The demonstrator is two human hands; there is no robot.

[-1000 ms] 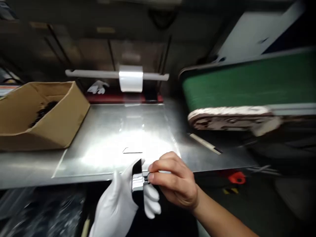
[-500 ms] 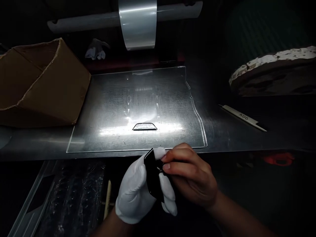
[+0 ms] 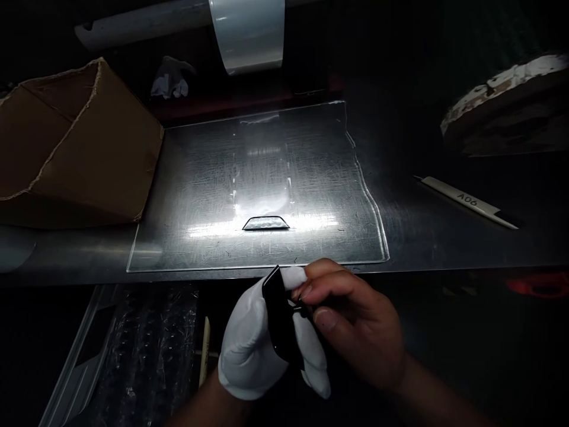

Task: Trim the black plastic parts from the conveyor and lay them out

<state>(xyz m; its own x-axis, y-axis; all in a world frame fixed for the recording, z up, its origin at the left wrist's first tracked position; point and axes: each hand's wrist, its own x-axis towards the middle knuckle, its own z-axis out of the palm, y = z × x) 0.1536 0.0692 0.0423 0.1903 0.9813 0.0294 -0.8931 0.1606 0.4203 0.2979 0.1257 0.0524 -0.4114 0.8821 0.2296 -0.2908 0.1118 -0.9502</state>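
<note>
My left hand [image 3: 244,350], in a white glove, is closed around a glossy black flat part [image 3: 282,326], held tilted just in front of the bench edge. From the part's right side sticks out a small black piece [image 3: 299,307]. Close by it is my bare right hand [image 3: 360,326]. Its index fingertip is near the piece, while the thumb stands apart from it; whether a finger touches it I cannot tell. Beyond the hands, a thin black-edged trapezoid [image 3: 265,223] lies on the clear sheet [image 3: 195,196] over the metal bench.
A cardboard box [image 3: 111,160] stands at the left. At the back a wide roll of clear film [image 3: 249,35] hangs on a bar. A pale pen-like tool [image 3: 466,200] marked A06 lies to the right. Clear plastic trays [image 3: 146,350] sit below the bench at lower left.
The view has tipped down and come closer to the bench. My right thumb has drawn back from the small black piece, which both fingertips pinched earlier. My left hand keeps the black part.
</note>
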